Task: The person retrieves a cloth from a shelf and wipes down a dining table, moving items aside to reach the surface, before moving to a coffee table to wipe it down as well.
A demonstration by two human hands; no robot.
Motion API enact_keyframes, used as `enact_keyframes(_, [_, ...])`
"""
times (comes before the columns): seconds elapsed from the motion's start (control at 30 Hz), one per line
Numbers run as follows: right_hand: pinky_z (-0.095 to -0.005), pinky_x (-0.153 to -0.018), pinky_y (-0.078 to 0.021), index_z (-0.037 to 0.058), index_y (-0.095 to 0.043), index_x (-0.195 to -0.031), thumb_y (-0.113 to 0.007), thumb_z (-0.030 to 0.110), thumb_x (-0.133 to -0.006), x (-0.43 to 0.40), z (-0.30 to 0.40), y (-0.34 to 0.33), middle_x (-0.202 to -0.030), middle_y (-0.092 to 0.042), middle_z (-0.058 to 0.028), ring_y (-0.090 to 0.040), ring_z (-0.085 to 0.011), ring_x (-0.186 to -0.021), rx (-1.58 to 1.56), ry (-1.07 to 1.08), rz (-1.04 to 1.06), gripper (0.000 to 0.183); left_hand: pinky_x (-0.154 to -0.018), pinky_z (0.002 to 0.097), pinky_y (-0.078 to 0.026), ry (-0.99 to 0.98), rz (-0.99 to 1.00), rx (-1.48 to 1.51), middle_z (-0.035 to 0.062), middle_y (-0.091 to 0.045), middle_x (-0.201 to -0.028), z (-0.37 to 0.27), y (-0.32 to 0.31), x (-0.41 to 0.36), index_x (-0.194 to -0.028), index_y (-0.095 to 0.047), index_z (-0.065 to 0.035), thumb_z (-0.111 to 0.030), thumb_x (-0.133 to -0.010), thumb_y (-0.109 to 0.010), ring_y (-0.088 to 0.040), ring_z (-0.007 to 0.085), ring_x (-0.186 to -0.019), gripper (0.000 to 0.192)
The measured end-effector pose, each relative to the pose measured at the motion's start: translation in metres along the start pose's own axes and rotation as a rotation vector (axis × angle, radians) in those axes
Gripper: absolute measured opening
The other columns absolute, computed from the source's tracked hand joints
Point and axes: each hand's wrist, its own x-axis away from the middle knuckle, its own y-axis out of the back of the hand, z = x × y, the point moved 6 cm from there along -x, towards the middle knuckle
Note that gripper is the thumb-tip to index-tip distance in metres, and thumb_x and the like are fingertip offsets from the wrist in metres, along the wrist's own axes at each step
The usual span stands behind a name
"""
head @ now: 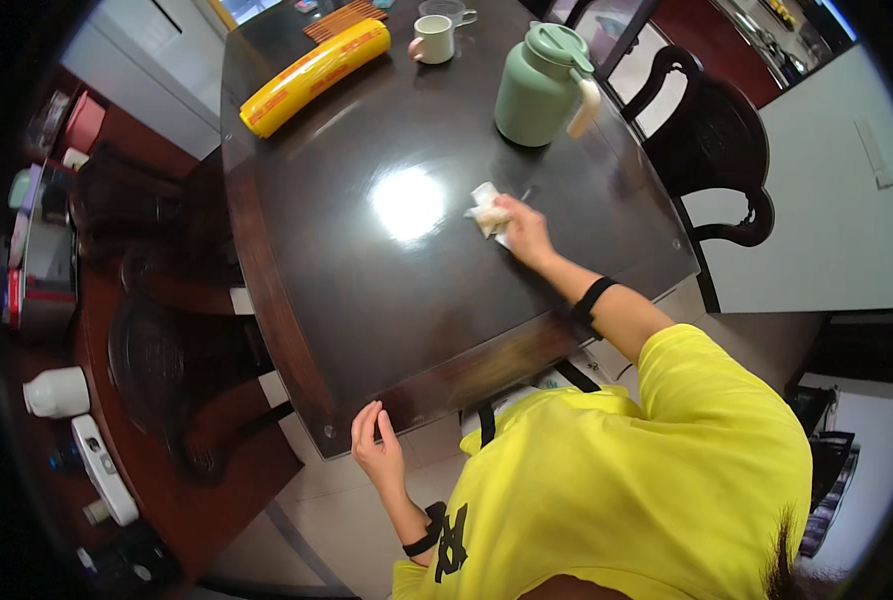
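My right hand (527,231) grips a crumpled white tissue (489,212) against the glossy top of a dark wooden table (356,300). A pale green insulated jug (538,94) with a cream handle stands upright beyond that hand. At the table's near edge, my left hand (379,442) holds nothing, its fingers bent and the thumb a little apart from them. Whether its fingertips touch the edge, I cannot tell. A bright round light reflection lies to the left of the tissue.
A yellow roll of plastic film (315,79) lies at the far left of the tabletop. Near it are a white mug (433,40), a clear glass cup (457,11) and a slatted wooden mat (345,20). Carved dark chairs (705,142) flank the table. A sideboard (105,427) runs along the left.
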Motion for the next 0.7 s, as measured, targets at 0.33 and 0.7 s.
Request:
enact_keyframes(0.33, [-0.046, -0.106, -0.0377, -0.0012, -0.052, -0.131, -0.043, 0.013, -0.096, 0.158, 0.157, -0.126, -0.127, -0.056, -0.0237, -0.052, -0.0381, -0.121, -0.11, 0.887, 0.435, 0.039, -0.089, 0.0373, -0.052, -0.111, 0.084, -0.019, 0.0156, -0.07, -0.107, -0.068, -0.02, -0.057, -0.105, -0.071, 0.0008, -0.008, -0.093, -0.062, -0.068, 0.0296, -0.098, 0.018])
enact_keyframes(0.7, [-0.0505, -0.116, -0.0282, 0.0002, -0.039, -0.145, -0.052, 0.006, -0.087, 0.039, 0.019, 0.001, -0.15, -0.04, -0.0224, -0.037, -0.0365, -0.14, 0.317, 0.559, 0.571, 0.06, -0.092, 0.0334, -0.05, -0.411, 0.458, 0.252, 0.0144, -0.07, -0.11, -0.238, -0.128, -0.168, -0.106, -0.071, -0.0009, -0.005, -0.089, -0.066, -0.067, 0.0255, -0.103, 0.019])
